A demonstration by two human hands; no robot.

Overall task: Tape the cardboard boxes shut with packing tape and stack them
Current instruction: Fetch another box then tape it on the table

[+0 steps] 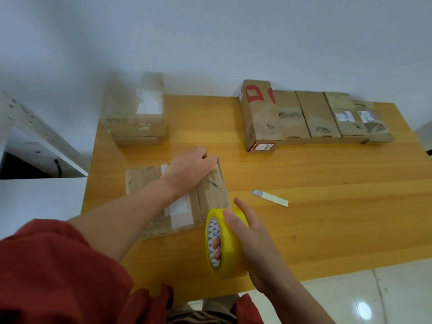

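One tape roll (228, 265), one blade (270, 198), one near box (210, 192), five boxes (315, 115) lined up.

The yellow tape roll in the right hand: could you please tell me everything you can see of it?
The yellow packing tape roll is a thick, glossy ring with a white core printed with dark triangles. It stands on edge, core facing left, by the near right corner of the cardboard box on the wooden table. The right hand grips it, thumb over the top, fingers inside the core. No loose end shows.
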